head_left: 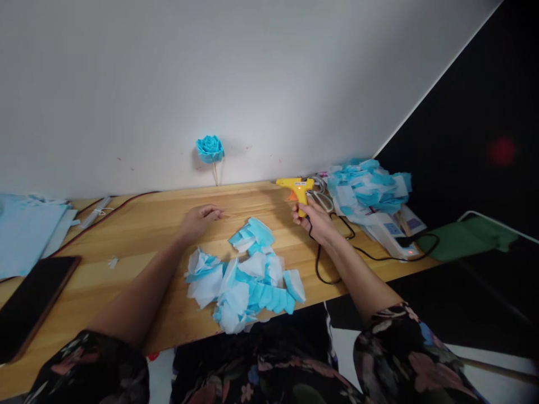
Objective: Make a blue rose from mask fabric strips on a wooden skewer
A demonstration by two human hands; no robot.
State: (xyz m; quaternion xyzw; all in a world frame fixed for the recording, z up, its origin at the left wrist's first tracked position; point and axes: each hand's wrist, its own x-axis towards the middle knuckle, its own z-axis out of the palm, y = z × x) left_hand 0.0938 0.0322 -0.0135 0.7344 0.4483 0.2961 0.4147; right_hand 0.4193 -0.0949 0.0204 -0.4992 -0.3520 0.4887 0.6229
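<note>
My right hand (315,220) is wrapped round the lower handle of a yellow hot glue gun (298,186) with an orange trigger. Its nozzle points left, a small light glows on its side, and a black cord (319,264) hangs from the handle. Over the left middle of the table, my left hand (202,217) has its fingers curled together; what they hold, if anything, I cannot make out. Between my forearms lies a loose heap of blue and white fabric-like pieces (248,286). A blue handmade flower (209,149) on a thin stem leans against the wall.
On the wooden table (138,224), a phone (36,303) and folded pale blue sheets (31,230) lie left. At right are a larger blue-white pile (366,188), scissors (322,199), a power strip (389,235) and green cloth (467,238). The wall (252,84) borders the back.
</note>
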